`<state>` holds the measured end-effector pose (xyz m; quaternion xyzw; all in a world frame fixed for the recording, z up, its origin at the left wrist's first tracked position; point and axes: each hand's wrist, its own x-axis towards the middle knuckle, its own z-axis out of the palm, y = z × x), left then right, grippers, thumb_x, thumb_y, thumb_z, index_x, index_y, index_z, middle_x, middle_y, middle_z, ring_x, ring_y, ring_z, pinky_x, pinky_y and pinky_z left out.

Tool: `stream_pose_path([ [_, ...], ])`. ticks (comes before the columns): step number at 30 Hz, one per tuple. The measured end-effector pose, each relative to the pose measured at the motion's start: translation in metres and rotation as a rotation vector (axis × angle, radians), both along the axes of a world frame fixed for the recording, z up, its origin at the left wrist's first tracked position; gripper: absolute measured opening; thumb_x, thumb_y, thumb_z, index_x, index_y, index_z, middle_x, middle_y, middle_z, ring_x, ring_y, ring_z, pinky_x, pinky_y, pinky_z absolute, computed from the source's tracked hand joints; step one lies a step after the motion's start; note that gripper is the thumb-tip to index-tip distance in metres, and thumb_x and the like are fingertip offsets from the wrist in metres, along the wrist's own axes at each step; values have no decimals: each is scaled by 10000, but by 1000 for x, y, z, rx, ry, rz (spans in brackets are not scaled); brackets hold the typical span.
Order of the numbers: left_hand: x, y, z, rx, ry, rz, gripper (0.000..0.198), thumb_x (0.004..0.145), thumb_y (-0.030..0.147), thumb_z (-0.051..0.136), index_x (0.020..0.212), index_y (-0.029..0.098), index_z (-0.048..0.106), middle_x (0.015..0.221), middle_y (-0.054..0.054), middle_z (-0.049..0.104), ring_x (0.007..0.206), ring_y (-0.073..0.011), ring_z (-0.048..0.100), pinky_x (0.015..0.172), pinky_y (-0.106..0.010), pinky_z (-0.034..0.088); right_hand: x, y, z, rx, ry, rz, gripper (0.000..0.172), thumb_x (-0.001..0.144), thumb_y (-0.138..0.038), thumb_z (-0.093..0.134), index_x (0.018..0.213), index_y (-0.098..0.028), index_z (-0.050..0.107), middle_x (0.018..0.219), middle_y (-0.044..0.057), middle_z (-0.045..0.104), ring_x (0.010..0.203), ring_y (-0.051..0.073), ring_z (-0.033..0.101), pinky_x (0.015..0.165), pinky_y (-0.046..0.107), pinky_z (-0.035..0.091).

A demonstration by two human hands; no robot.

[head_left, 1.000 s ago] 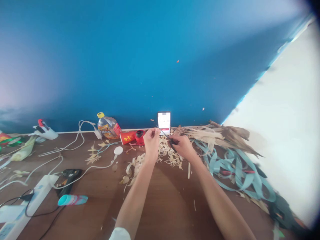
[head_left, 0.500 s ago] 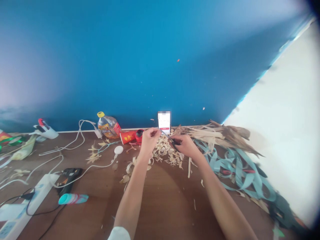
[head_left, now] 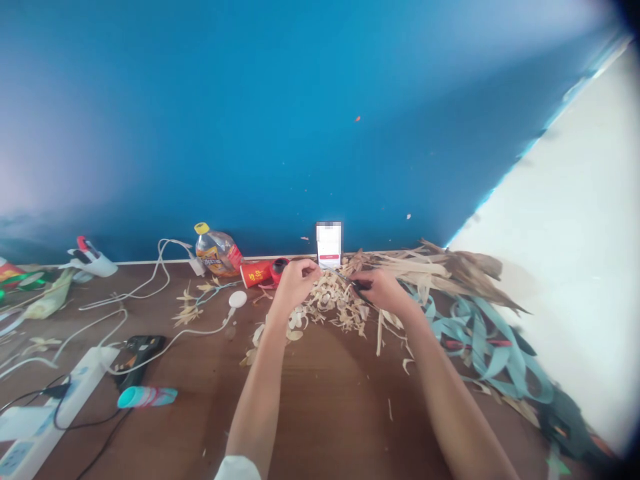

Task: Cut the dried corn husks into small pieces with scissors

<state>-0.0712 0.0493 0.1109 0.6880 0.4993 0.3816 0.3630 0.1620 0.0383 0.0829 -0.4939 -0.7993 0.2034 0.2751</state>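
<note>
My right hand (head_left: 379,289) is closed around the dark handles of a pair of scissors (head_left: 349,279), whose blades point left towards my left hand. My left hand (head_left: 301,277) has its fingertips pinched together; whatever lies between them is too small to make out. Below and between both hands spreads a heap of pale curled husk scraps (head_left: 330,303). Just beyond stands a phone (head_left: 329,243) with a lit screen, upright near the blue wall.
To the right lie dried husks (head_left: 425,270) and tangled teal ribbon (head_left: 480,347). On the left are a plastic bottle (head_left: 219,253), a red can (head_left: 255,273), a white charging puck (head_left: 237,299), a glue gun (head_left: 141,353), a teal roll (head_left: 147,397) and a power strip (head_left: 55,413) with cables.
My right hand and the scissors have shifted right and slightly down, away from my left hand. My left hand stays pinched, moved only slightly.
</note>
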Motion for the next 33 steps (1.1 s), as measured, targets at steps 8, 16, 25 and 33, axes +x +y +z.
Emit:
stream_pose_path([
  [8,-7,-5,13,21,273,-54,198,806,327,557,765,167,666,715,0,656,609,-125,510,602,-258,328,5,-3,4,-58,-23,72,309,704,-172,555,946,-194,746,682,13,675,559,118,501,555,224,336],
  [16,-7,-10,18,6,388,-84,196,801,334,560,749,169,654,694,6,630,617,-128,504,600,-259,303,5,-2,4,-116,-93,108,333,692,-168,539,947,-193,752,708,30,680,564,116,477,557,220,326],
  [25,-8,-8,14,-18,404,-101,198,813,324,549,789,175,678,745,-4,662,658,-139,538,612,-258,321,4,-3,7,-159,-93,153,301,694,-155,512,887,-177,742,590,-1,588,518,99,386,520,220,280],
  [33,-6,-7,9,-37,493,-155,198,814,342,545,791,206,687,792,-12,682,728,-163,574,619,-259,340,13,-4,9,-178,-153,203,287,676,-126,498,826,-194,733,607,-4,608,528,100,398,523,223,265],
])
